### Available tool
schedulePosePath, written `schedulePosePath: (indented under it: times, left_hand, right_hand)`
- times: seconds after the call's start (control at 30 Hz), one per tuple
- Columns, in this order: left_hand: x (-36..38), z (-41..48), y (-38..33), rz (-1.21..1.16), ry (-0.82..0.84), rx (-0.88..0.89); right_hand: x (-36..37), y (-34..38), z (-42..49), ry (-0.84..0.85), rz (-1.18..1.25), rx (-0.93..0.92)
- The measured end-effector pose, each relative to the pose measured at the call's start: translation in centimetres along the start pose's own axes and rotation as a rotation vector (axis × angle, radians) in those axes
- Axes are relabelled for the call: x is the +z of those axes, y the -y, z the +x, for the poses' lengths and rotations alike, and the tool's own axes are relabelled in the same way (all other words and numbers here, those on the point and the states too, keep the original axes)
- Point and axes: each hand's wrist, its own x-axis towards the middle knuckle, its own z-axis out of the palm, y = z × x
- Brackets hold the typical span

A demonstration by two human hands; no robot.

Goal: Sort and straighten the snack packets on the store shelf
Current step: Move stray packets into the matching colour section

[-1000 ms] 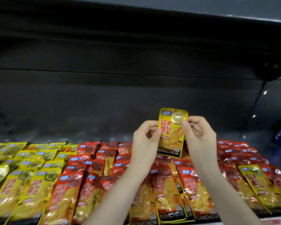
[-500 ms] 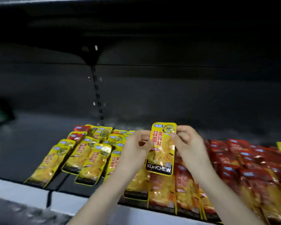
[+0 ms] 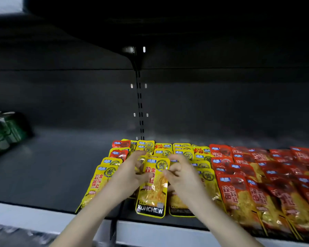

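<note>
"Gripping anything?"
"Both; left hand (image 3: pixel 130 173) and right hand (image 3: pixel 182 175) pinch 1 yellow packet (image 3: pixel 154 189) with curled fingers and thumbs."
"Where?"
"Between both sets of fingers, over the yellow rows (image 3: pixel 183 148); red packets (image 3: pixel 257 175) lie right of the right fingers."

Shop: dark display shelf (image 3: pixel 52 168), stocked snack packets (image 3: pixel 239 184).

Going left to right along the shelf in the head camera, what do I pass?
Shiny green drink cans, leftmost yellow foil snack packet, left hand, held yellow packet, right hand, red foil packets.
</note>
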Motion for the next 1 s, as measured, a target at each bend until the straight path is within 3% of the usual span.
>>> schedulePosePath:
  times: [0.43,0.7,1.0]
  left_hand:
    - [0.2,-0.2,3.0,0.230,0.023,0.144]
    - [0.6,-0.3,3.2,0.246,0.027,0.161]
    - [0.9,-1.5,2.3,0.324,-0.050,0.131]
  right_hand:
    - [2.1,0.0,-1.0,-0.028,-0.343,-0.008]
    - [2.2,-0.1,-1.8,-0.084,-0.492,-0.061]
    - [1.9,0.1,-2.5,-0.111,-0.498,-0.127]
